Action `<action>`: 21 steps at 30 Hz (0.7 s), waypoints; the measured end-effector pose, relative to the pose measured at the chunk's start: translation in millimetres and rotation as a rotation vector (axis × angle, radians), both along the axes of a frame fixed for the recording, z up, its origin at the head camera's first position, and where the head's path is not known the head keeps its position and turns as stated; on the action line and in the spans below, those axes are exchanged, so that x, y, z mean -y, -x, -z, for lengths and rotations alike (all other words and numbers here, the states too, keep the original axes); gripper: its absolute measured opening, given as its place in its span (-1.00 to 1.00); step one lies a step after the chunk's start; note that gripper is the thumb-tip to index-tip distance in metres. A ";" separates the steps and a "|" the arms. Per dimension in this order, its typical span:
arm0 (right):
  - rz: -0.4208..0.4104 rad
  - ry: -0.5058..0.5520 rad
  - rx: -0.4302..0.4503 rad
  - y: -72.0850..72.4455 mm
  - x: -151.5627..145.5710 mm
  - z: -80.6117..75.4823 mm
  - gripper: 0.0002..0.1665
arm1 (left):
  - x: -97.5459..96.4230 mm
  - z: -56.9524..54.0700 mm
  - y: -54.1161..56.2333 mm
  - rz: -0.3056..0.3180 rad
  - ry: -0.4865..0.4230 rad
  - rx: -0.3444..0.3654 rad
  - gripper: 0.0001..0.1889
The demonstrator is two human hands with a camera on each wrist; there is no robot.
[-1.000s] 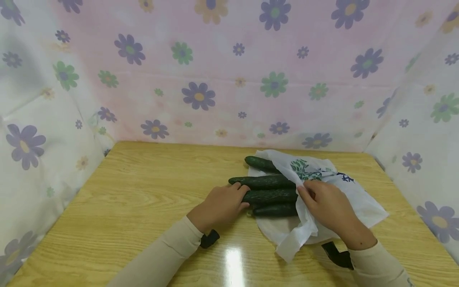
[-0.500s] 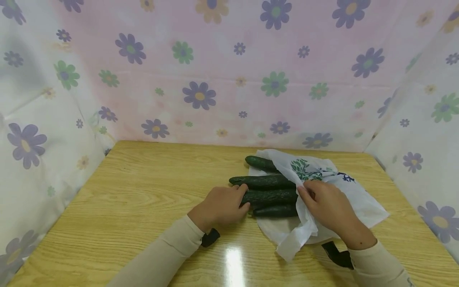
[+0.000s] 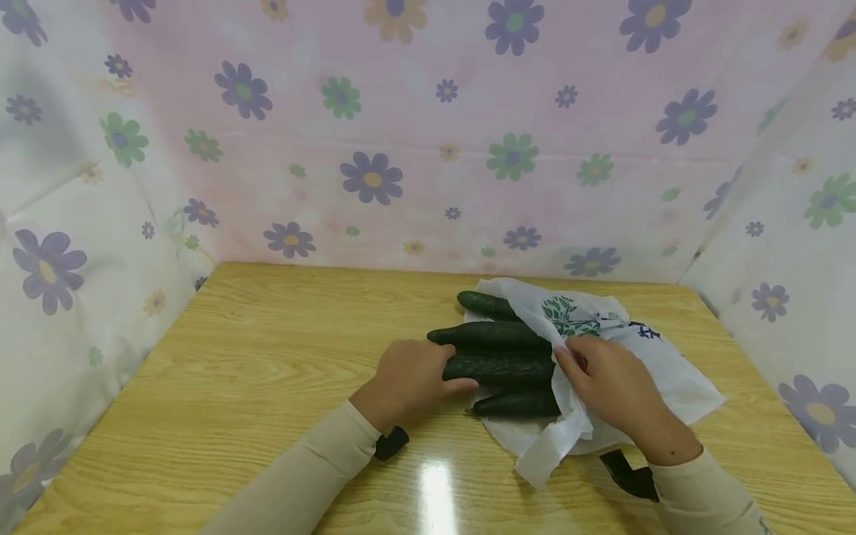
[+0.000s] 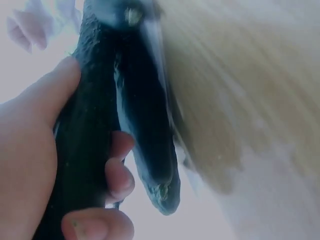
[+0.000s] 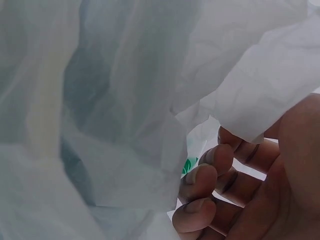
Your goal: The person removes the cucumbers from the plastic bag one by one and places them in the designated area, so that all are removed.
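Note:
My left hand (image 3: 409, 377) grips the end of a dark green cucumber (image 3: 504, 368), its fingers curled round it in the left wrist view. Several cucumbers lie side by side in the mouth of a white plastic bag (image 3: 658, 375); their right ends are hidden inside. Just behind the gripped one is another cucumber (image 3: 491, 336), and a further cucumber (image 3: 484, 304) lies at the back. The front cucumber (image 3: 518, 405) is nearest the person. With thumb and fingers, my right hand (image 3: 618, 383) pinches the bag's edge, also visible in the right wrist view.
A wooden table (image 3: 267, 334) bears the bag and cucumbers. Flower-printed curtains (image 3: 428, 148) stand at its back and both sides. Black straps (image 3: 392, 443) show at the wrists.
My left hand's thumb and fingers have spread further round the cucumber, which has shifted slightly left. The front cucumber has slid towards the person. The right hand stays put on the bag.

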State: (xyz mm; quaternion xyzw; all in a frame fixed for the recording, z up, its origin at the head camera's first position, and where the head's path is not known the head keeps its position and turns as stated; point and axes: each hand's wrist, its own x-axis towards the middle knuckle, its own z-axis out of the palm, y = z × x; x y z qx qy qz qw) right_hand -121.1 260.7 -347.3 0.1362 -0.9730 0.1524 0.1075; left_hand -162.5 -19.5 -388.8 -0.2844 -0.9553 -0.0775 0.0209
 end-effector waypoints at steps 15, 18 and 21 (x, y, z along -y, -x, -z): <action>0.001 -0.002 -0.003 0.4 0.4 1.8 -0.55 | 16.1 -9.2 11.8 0.014 0.012 -0.034 -0.44; 0.000 -0.002 -0.013 0.6 -0.1 2.6 -0.56 | 17.9 -11.0 13.9 0.011 0.013 -0.012 -0.43; 0.001 0.001 -0.014 0.9 -0.3 3.1 -0.55 | 20.1 -12.1 16.0 0.007 0.018 -0.001 -0.44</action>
